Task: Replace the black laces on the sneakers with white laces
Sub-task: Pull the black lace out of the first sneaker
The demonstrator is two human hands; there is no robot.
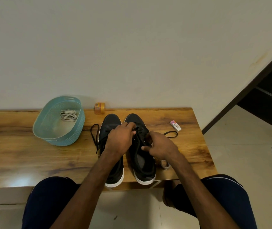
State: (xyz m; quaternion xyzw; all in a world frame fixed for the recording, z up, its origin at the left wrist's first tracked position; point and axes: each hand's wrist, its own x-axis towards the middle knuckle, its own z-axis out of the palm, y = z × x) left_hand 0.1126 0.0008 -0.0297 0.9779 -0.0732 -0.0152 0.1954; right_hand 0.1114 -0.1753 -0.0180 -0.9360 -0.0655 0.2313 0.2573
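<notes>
Unlacing step: judging by the pose, the person is working the black lace out of the eyelets of the right sneaker; no white lacing has begun.
Head view, shoes: both sneakers stand side by side on the wooden table, toes towards the wall, heels at the near edge.
Left hand: reaches across the left sneaker; its fingers are curled and appear to pinch the black lace near the toe end of the right sneaker's eyelet rows.
Right hand: fingers curled in at the upper eyelets, pinching the same lace; the fingertips themselves are hidden.
Loose ends: one loop of this lace trails onto the table to the right; the left sneaker's lace hangs slack off its left side.
White laces: bundled in the teal basket, well left of the shoes, untouched.
Handling, lace: light, limp and thin, likely to snag at each eyelet; best pinched close to the eyelet and drawn out one crossing at a time.
Handling, shoe: soft upper over a firmer sole; it may slide on the glossy wood, so one hand should steady it by the eyelet panel.
Other items: a small orange box by the wall and a small white packet to the right.
</notes>
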